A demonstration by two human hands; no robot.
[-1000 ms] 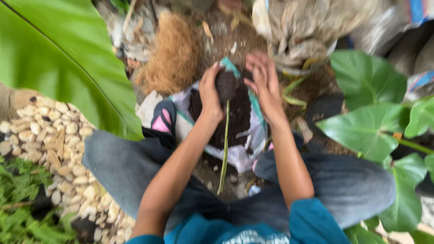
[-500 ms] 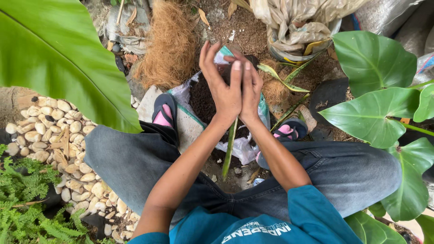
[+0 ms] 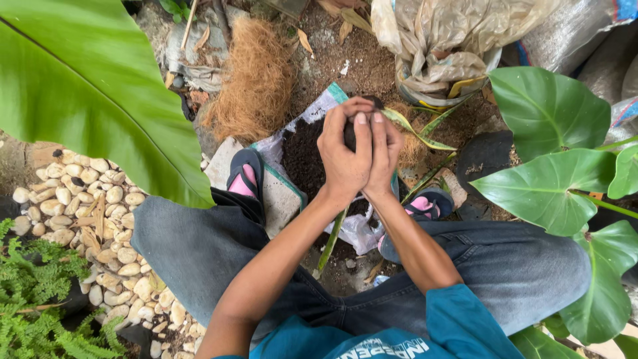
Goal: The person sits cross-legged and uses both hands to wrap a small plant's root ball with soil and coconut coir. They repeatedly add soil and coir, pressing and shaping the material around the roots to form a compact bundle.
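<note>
A clump of dark soil [image 3: 350,130] was seen cupped between the two hands, held above an open sack of soil [image 3: 302,156] that lay on the ground between the person's feet. The left hand [image 3: 343,151] was curled around the clump from the near side, its knuckles turned upward, and the right hand [image 3: 384,154] was pressed flat against it from the other side, fingers laid together and pointing away from the body; both were closed on the soil, of which only a small dark patch could be made out between the fingertips. A long green stem [image 3: 330,242] was seen hanging down below the wrists, though whether it was gripped could not be told. Sandals [image 3: 244,174] were worn on both feet, and the knees were covered by grey trousers. A mound of brown coconut fibre [image 3: 256,83] lay beyond the sack, and a crumpled plastic bag [image 3: 442,46] was set to the right of it. Pale pebbles [image 3: 80,206] were spread at the left, under a broad green leaf [image 3: 93,86].
</note>
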